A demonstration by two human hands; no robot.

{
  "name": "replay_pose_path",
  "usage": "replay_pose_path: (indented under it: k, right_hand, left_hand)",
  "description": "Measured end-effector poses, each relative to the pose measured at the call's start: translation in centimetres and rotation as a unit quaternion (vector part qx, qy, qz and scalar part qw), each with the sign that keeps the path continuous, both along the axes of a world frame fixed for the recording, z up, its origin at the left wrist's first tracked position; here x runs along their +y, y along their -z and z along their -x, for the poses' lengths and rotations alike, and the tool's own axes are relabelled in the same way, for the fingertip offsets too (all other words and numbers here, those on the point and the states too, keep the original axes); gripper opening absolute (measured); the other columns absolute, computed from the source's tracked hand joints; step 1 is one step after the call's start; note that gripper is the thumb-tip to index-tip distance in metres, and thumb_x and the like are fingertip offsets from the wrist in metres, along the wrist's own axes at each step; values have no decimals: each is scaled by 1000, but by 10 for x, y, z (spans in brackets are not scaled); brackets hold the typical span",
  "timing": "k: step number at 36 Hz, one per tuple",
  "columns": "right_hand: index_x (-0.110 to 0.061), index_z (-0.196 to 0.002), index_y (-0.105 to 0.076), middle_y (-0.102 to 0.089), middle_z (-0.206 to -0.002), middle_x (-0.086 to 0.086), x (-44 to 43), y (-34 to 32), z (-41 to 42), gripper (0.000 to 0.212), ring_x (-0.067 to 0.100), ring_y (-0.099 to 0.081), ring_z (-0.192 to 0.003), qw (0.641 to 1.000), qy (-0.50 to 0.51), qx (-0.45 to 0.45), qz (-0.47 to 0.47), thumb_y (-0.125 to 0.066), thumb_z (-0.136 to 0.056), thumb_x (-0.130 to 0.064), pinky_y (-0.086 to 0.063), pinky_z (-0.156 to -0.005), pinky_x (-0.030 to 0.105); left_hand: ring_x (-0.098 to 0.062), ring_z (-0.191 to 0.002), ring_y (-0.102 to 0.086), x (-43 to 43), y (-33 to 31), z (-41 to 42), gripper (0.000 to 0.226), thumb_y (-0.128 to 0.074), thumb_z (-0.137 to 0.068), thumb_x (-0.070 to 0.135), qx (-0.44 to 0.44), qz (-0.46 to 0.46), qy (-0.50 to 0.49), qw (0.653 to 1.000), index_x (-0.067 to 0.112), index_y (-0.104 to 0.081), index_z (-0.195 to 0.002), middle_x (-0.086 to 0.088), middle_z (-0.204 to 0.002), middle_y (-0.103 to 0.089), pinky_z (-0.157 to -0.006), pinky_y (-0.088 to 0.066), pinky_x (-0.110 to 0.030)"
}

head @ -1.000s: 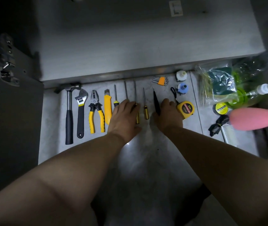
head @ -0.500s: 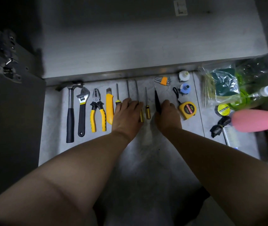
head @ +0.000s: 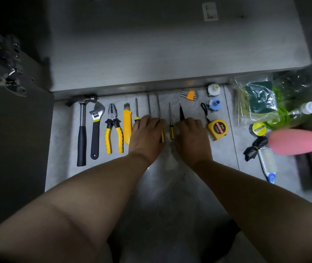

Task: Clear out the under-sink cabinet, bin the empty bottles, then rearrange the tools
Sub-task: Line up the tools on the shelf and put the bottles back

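Tools [head: 127, 126] in a row on the floor [head: 62, 149], all left of the tape measure [head: 217, 129]: hammer [head: 81, 145], wrench [head: 95, 139], pliers [head: 113, 128], screwdrivers [head: 171, 130]. Left hand [head: 147, 135] lies flat on the screwdriver handles, fingers fairly straight. Right hand [head: 192, 135] just left of the tape measure, fingers bent over a black pointed tool [head: 181, 112]; can't tell if it grips.

Parallel row, L-R: hammer [head: 81, 137], wrench [head: 95, 133], pliers [head: 113, 130], cutter [head: 127, 124], screwdrivers [head: 171, 130], tape measure [head: 217, 129].
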State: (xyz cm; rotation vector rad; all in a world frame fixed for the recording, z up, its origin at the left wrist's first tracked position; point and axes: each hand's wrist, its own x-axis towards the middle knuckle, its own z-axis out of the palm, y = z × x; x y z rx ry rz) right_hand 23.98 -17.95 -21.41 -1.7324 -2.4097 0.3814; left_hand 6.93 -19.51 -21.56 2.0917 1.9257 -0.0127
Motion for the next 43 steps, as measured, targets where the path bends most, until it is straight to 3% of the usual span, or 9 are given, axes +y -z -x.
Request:
replay_pose_path:
  k: [2,7,14,25,34,40,43]
  right_hand:
    - [-9,-115,-67,-63,-114,10,-4,5,1,31,31,-55,-108,999,-51,4,1,-54,-87,-16,-50,-86,41]
    - [-8,-126,-67,-66,-124,11,-18,16,1,41,33,-57,-122,998,-57,-10,11,-65,-85,-9,-44,-105,46]
    - [-10,-135,-61,-62,-135,8,-15,12,4,51,35,-50,-132,998,-47,-28,21,-68,-85,-11,-40,-110,51]
    - [-8,-137,-51,-51,-135,15,-12,1,2,48,33,-49,-119,996,43,-29,70,-63,-90,-11,-53,-93,45]
    - [-1,-143,-48,-47,-140,17,-12,4,4,53,33,-46,-123,993,36,19,112,-59,-90,-2,-53,-96,40]
    - [-7,-137,-53,-49,-133,16,-4,-1,1,46,32,-49,-116,995,48,14,87,-59,-91,-12,-52,-93,44]
    - [-8,-136,-52,-45,-138,17,14,-7,-4,45,32,-47,-122,995,61,9,81,-57,-92,-16,-50,-98,43]
  left_hand:
    - [-28,-138,-39,0,0,0,73,-75,-80,45,-4,0,-3,1000,23,-50,-144,3,-142,-55,-111,-32,-41]
    - [-28,-137,-40,0,1,0,71,-73,-80,45,-7,-4,-3,1000,23,-51,-144,3,-141,-56,-111,-33,-41]
    - [-27,-140,-36,0,-1,0,72,-69,-84,46,-7,2,-4,1000,24,-45,-148,4,-146,-52,-113,-29,-40]
    - [-26,-144,-30,-1,-3,1,76,-68,-86,45,-3,16,-1,1000,25,-39,-153,4,-151,-46,-116,-26,-40]
    - [-26,-141,-33,0,-4,0,76,-70,-84,45,-3,15,-2,1000,25,-41,-151,4,-148,-49,-114,-29,-40]
    - [-26,-141,-33,0,-4,0,75,-69,-84,44,-3,18,3,1000,25,-41,-151,3,-147,-49,-113,-28,-40]
    - [-25,-140,-35,1,-5,0,77,-70,-82,41,-12,15,-1,1000,25,-40,-150,2,-145,-49,-112,-30,-40]
